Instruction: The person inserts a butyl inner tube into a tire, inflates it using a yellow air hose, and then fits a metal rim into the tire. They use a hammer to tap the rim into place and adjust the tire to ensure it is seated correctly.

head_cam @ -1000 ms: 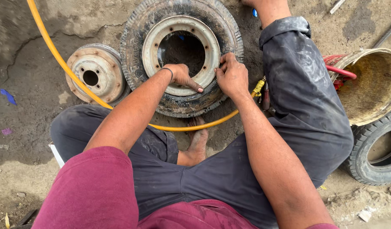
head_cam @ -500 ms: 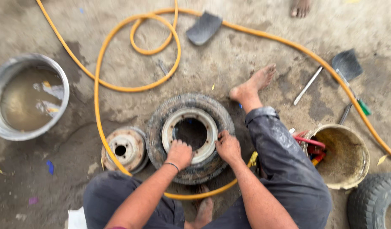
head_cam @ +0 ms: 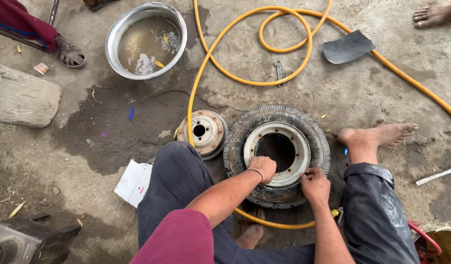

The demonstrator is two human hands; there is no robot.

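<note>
Head view of a person seated on a concrete floor [head_cam: 362, 93] with a small tyre [head_cam: 277, 154] lying flat between the legs. A pale metal rim [head_cam: 277, 152] sits inside the tyre, its hub opening dark. The left hand [head_cam: 263, 168] rests on the near edge of the rim, fingers curled into a loose fist over the metal; what lies under them cannot be told. The right hand [head_cam: 314, 183] lies just beside it on the near right part of the rim, where rim meets rubber, its fingers bent and pinched down on that edge. The tyre thus lies directly under and ahead of both sets of fingers, with its far half uncovered.

A rusty hub [head_cam: 202, 132] lies touching the tyre's left side. A yellow hose [head_cam: 245, 78] loops over the floor behind, crosses the hub and passes under the tyre's near edge. A spanner [head_cam: 278, 72] lies within the hose loop. A steel basin [head_cam: 146, 40] of murky water stands well apart at upper left. A white box [head_cam: 134, 182] lies beside the left knee. The person's bare right foot [head_cam: 379, 137] rests just right of the tyre.
</note>
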